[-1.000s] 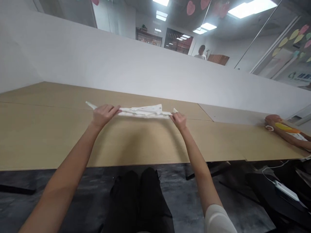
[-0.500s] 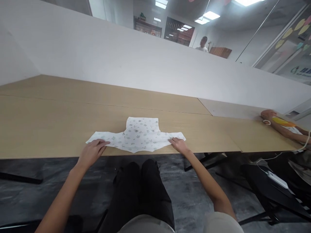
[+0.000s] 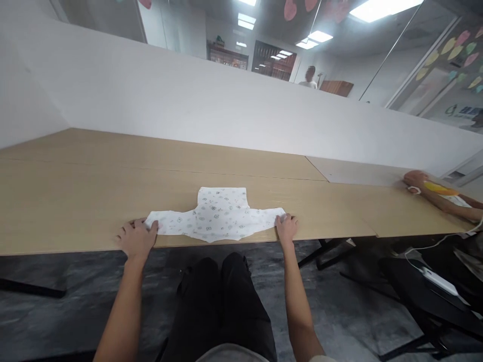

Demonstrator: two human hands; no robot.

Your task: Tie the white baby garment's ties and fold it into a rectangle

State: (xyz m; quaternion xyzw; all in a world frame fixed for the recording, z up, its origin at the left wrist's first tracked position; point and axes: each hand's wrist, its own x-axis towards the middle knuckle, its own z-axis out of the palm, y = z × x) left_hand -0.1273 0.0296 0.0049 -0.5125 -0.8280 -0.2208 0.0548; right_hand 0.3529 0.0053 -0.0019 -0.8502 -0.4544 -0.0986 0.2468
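Note:
A small white baby shirt (image 3: 221, 215) with a fine grey print lies flat on the table near its front edge, both sleeves stretched out sideways. At the end of the left sleeve is my left hand (image 3: 136, 239), its fingers spread on the tabletop and its thumb on the cloth. My right hand (image 3: 287, 228) is at the tip of the other sleeve, with curled fingers closed on the fabric. The fingertips of the right hand are partly hidden.
The wooden table (image 3: 94, 186) runs along a white wall (image 3: 188, 110). Far right, another person's arm (image 3: 445, 201) rests on the table beside a white cable (image 3: 433, 246). A black chair (image 3: 415, 289) carrying a white device (image 3: 439, 281) stands below. Behind glass, a person (image 3: 310, 78) is visible.
Both hands have moved outward along the sleeves to their ends. The left hand's fingers have spread and turned away from the cloth. The left sleeve's end now looks straighter.

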